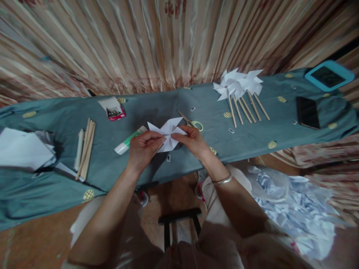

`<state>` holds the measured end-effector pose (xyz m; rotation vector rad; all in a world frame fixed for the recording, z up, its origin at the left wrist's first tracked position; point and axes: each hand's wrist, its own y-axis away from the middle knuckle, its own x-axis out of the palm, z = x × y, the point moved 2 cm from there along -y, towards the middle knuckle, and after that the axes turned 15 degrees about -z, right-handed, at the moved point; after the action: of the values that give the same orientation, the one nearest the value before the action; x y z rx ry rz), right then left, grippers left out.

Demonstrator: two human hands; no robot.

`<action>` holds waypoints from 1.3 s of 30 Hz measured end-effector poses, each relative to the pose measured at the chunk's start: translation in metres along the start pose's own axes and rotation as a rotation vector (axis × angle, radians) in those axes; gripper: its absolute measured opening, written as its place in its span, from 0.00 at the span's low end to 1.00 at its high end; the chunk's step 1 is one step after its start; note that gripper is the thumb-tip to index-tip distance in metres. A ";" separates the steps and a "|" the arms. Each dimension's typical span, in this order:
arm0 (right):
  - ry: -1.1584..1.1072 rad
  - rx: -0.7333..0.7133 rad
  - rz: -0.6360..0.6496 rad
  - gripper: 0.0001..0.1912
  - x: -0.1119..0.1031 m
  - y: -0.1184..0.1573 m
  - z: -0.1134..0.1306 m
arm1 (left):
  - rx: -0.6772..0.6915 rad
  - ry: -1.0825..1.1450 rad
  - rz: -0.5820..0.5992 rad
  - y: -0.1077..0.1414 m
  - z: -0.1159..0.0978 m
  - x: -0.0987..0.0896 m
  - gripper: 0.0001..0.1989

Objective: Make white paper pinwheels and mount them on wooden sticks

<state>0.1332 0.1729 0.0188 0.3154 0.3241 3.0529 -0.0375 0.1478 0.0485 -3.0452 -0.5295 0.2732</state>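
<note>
Between my two hands, above the table's front middle, is a white paper pinwheel (169,127) with folded, pointed blades. My left hand (144,147) pinches it near its centre from the left. From the right, my right hand (193,139) grips it with the thumb pressed close to the centre. Whatever lies under the fingertips at the centre is hidden. A glue stick (129,141) with a green and white label lies just left of my left hand. Scissors (196,124) with pale green handles lie behind my right hand, partly covered.
Several finished pinwheels on sticks (238,87) lie at the back right. A phone (307,112) and a blue-framed device (329,76) are farther right. Leftward are an open box of pins (113,109), wooden sticks (87,149) and white paper (25,149). A bag of crumpled paper (297,213) stands below.
</note>
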 end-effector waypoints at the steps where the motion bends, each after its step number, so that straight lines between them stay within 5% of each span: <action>1: 0.007 -0.006 0.006 0.14 0.000 0.000 0.000 | 0.001 -0.006 -0.003 0.000 0.000 0.000 0.08; 39: -0.023 0.001 0.051 0.16 0.002 0.007 0.005 | 0.015 -0.025 -0.040 0.003 0.004 0.005 0.07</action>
<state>0.1321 0.1672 0.0255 0.3636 0.3217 3.0966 -0.0327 0.1468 0.0439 -3.0164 -0.5864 0.3134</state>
